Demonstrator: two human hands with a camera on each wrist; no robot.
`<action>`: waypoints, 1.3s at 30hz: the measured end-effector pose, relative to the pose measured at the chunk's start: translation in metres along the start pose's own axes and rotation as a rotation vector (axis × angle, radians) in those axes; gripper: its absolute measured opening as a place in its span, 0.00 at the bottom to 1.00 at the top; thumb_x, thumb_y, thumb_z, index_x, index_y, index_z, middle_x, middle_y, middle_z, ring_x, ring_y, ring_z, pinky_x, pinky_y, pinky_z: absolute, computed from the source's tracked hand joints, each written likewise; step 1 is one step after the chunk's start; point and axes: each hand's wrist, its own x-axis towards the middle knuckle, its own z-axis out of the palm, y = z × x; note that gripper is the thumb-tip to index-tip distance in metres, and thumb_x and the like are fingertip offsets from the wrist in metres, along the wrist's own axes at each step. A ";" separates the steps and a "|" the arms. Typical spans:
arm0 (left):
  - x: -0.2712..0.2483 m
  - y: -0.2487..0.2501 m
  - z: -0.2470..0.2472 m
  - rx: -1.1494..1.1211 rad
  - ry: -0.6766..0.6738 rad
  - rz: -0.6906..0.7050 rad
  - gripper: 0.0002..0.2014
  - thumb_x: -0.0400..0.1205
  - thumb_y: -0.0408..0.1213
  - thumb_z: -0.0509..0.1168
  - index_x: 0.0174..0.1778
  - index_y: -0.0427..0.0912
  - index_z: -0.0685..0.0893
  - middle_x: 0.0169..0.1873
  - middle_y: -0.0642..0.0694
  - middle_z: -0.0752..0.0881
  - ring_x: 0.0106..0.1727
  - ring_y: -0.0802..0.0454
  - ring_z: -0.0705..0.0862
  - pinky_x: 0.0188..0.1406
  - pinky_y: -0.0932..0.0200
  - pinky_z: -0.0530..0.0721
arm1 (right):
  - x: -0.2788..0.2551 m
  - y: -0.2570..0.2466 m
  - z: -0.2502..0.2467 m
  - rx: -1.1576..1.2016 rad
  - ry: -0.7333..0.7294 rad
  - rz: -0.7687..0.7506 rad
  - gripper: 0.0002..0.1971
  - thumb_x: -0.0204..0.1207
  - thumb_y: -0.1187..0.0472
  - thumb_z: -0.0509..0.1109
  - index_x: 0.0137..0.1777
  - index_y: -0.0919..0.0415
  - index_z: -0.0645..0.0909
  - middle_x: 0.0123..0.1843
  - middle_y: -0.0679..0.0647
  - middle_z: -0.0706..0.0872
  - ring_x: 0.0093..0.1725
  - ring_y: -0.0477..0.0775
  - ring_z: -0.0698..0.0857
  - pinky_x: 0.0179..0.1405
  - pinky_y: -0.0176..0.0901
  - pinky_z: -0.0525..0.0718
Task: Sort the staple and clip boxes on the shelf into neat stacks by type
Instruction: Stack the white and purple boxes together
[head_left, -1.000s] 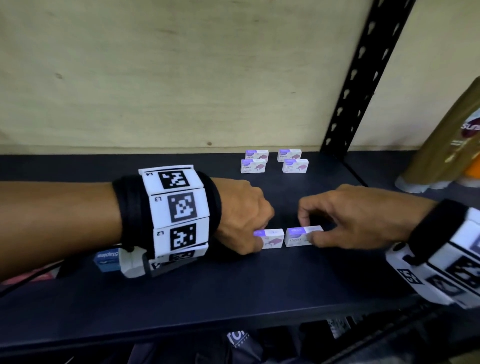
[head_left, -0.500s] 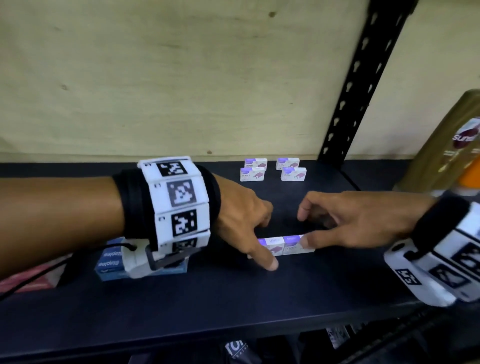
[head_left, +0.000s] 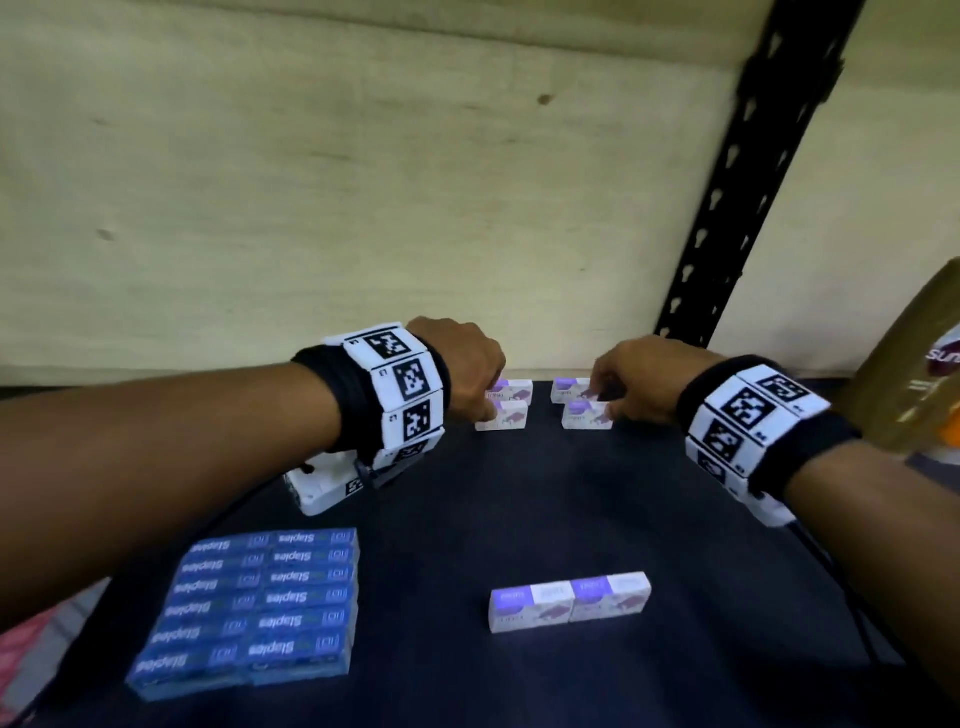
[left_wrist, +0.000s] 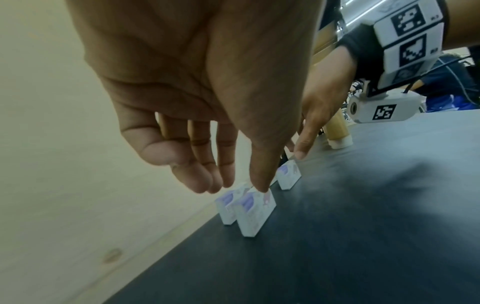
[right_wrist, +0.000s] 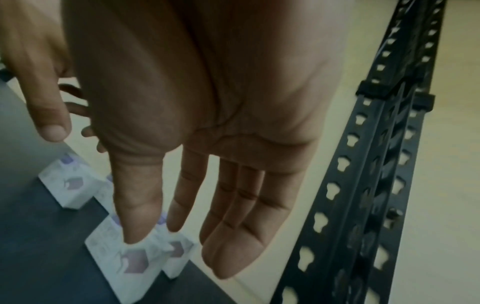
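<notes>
Four small white-and-purple boxes stand in two pairs at the back of the dark shelf (head_left: 597, 509). My left hand (head_left: 484, 402) hovers over the left pair (head_left: 506, 420); its thumb touches the nearer box (left_wrist: 255, 211), and its fingers hang nearly straight by the farther one (left_wrist: 228, 200). My right hand (head_left: 607, 406) is over the right pair (head_left: 584, 415), fingers straight, thumb tip on the nearer box (right_wrist: 124, 257). Two more such boxes (head_left: 569, 603) sit side by side near the front. A block of blue Staples boxes (head_left: 254, 608) lies front left.
A black slotted upright (head_left: 737, 223) rises at the back right, close to my right hand. A golden bottle (head_left: 914, 379) stands beyond it on the right. The pale wooden back wall (head_left: 311, 208) is just behind the four boxes. Something pink (head_left: 21, 660) shows at the lower left.
Both hands have let go of the front pair of white-and-purple boxes and moved to the four boxes at the back. The front pair now sits together, untouched.
</notes>
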 end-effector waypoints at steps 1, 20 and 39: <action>0.004 0.000 0.002 -0.001 -0.011 0.001 0.17 0.78 0.57 0.66 0.57 0.52 0.82 0.52 0.51 0.84 0.50 0.47 0.83 0.38 0.57 0.74 | 0.004 0.001 0.003 -0.009 -0.018 0.009 0.16 0.75 0.54 0.76 0.63 0.51 0.84 0.59 0.49 0.87 0.59 0.54 0.85 0.58 0.45 0.83; -0.088 0.022 0.006 -0.104 0.028 0.158 0.08 0.75 0.52 0.67 0.44 0.53 0.84 0.37 0.58 0.82 0.43 0.53 0.82 0.39 0.60 0.78 | -0.108 -0.027 0.001 0.016 -0.092 -0.061 0.04 0.71 0.48 0.76 0.38 0.41 0.83 0.41 0.40 0.87 0.46 0.48 0.87 0.51 0.48 0.87; -0.125 0.034 0.007 -0.075 -0.179 0.172 0.15 0.74 0.57 0.69 0.53 0.59 0.79 0.46 0.61 0.82 0.47 0.55 0.81 0.44 0.58 0.79 | -0.142 -0.018 0.012 0.034 -0.203 -0.171 0.15 0.73 0.46 0.74 0.59 0.38 0.80 0.54 0.35 0.85 0.44 0.33 0.81 0.52 0.40 0.83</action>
